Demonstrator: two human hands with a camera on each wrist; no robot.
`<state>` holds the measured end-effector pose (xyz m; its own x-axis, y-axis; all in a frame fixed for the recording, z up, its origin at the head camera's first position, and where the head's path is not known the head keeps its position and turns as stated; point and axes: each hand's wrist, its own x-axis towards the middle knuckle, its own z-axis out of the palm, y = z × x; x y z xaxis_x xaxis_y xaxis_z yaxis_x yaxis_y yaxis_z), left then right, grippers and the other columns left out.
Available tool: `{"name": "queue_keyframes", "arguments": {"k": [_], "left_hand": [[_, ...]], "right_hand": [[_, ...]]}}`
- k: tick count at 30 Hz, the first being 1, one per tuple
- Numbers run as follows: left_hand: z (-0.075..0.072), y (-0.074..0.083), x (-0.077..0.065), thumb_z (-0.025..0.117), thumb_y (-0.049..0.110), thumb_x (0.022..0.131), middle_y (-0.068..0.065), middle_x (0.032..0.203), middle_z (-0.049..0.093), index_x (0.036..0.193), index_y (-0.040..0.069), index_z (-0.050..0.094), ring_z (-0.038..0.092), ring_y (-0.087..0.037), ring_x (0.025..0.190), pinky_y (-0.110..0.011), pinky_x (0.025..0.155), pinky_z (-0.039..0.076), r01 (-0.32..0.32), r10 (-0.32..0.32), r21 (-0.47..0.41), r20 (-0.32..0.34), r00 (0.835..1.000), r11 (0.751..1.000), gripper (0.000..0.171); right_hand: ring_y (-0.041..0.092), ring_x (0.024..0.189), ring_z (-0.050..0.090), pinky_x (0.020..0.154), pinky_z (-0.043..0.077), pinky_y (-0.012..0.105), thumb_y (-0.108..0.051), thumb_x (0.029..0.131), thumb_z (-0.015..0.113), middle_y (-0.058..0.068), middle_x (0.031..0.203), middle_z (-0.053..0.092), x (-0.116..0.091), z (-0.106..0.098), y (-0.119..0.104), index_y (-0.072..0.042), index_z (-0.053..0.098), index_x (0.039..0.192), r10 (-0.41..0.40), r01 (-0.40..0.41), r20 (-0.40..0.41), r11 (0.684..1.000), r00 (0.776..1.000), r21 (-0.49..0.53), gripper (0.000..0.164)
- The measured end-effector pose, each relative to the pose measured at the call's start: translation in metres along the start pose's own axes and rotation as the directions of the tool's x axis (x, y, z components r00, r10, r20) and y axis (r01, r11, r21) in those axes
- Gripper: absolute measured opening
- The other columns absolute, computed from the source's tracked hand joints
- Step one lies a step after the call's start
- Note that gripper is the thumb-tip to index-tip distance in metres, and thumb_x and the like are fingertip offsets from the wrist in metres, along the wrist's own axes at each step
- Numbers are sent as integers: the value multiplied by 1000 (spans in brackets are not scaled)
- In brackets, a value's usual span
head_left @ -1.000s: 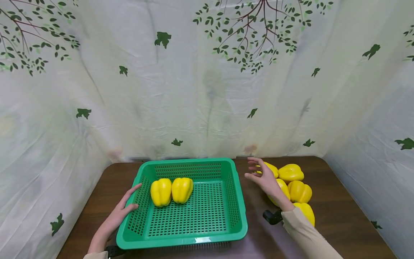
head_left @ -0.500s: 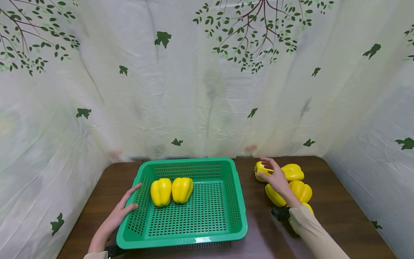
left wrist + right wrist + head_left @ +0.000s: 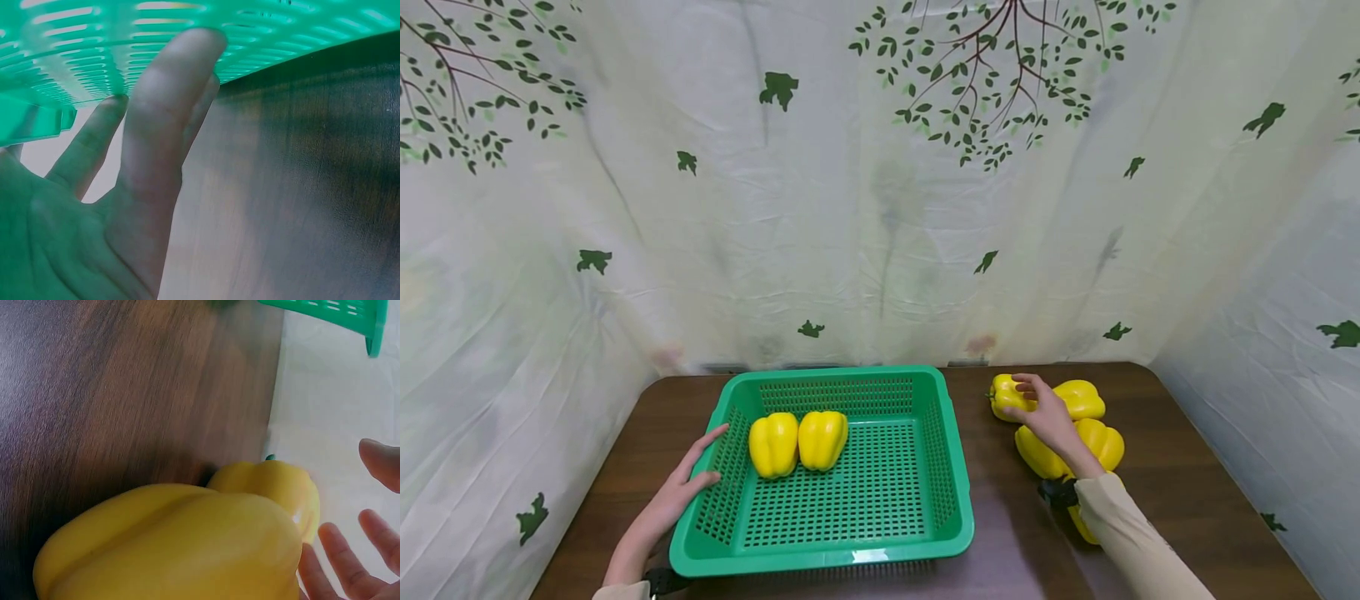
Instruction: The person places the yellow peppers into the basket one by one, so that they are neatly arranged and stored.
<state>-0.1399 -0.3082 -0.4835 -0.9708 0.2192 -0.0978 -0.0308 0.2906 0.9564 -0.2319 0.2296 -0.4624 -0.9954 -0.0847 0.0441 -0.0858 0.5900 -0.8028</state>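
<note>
A green slotted basket (image 3: 958, 500) stands on the table with two yellow bell peppers (image 3: 772, 446) side by side in its left part. My left hand (image 3: 673, 492) lies against the basket's left side, its fingers and thumb straight and touching the plastic; the left wrist view shows the thumb (image 3: 153, 119) close against the slotted wall. At the right, my right hand (image 3: 1048, 417) hovers over a group of yellow bell peppers (image 3: 1078, 400), fingers spread and slightly bent. Nearest its fingertips is the back-left pepper (image 3: 1002, 396). My hand and sleeve partly hide several peppers.
The brown wooden table (image 3: 992, 517) carries everything. Behind it and at both sides hangs a pale curtain (image 3: 880, 233) printed with leaves and branches, close to the table's back edge. A strip of table separates the basket from the pepper group.
My right hand has moved right and a little down, from left of the back-left pepper to over it, uncovering that pepper's left end. The left hand and basket have not moved.
</note>
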Motion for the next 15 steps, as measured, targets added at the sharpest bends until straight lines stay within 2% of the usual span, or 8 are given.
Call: {"name": "queue_keyframes", "arguments": {"k": [4, 7, 15], "left_hand": [[-1, -2, -1, 45, 12, 100, -25, 153, 6, 153, 16, 16, 53, -14, 110, -31, 80, 51, -27, 28, -16, 21, 999, 1000, 61], [-1, -3, -1, 45, 12, 100, -25, 153, 5, 153, 16, 16, 53, -7, 107, -30, 80, 51, -35, 36, -18, 29, 999, 999, 61], [0, -2, -1, 45, 11, 99, -24, 153, 7, 152, 16, 16, 51, -25, 112, -32, 79, 52, -10, 10, -9, 12, 1000, 1000, 61]], "right_hand": [[43, 121, 43, 96, 39, 55, -9, 89, 65, 28, 132, 47, 1, 3, 0, 0, 41, 138, -16, 16, 16, 1000, 1000, 10, 55], [41, 119, 46, 96, 40, 54, -9, 88, 66, 27, 131, 48, 3, 5, -1, -1, 41, 138, -22, 21, 19, 999, 1000, 24, 56], [41, 115, 48, 94, 41, 52, -9, 89, 66, 28, 129, 49, 7, 14, -6, 0, 43, 136, -39, 38, 41, 999, 998, 20, 53]]}}
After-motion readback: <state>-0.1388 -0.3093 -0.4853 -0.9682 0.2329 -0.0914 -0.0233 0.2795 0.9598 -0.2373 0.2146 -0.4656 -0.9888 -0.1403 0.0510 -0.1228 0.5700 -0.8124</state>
